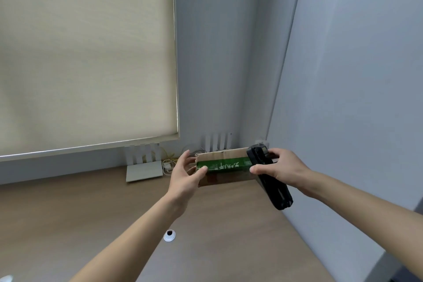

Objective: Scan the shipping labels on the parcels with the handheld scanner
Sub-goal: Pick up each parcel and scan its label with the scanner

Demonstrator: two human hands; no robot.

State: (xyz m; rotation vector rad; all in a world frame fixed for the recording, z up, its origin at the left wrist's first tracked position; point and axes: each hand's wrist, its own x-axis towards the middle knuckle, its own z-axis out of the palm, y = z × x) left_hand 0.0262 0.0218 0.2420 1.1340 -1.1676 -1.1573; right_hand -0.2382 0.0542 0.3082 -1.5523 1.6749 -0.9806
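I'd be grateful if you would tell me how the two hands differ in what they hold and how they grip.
The left hand grips only the parcel, thumb on its green tape and fingers behind its left end. The right hand holds the black scanner against the parcel's right end, thumb across the scanner. The left hand's fingers spread wider; the right hand's are closer together. Both hold the parcel up above the desk.
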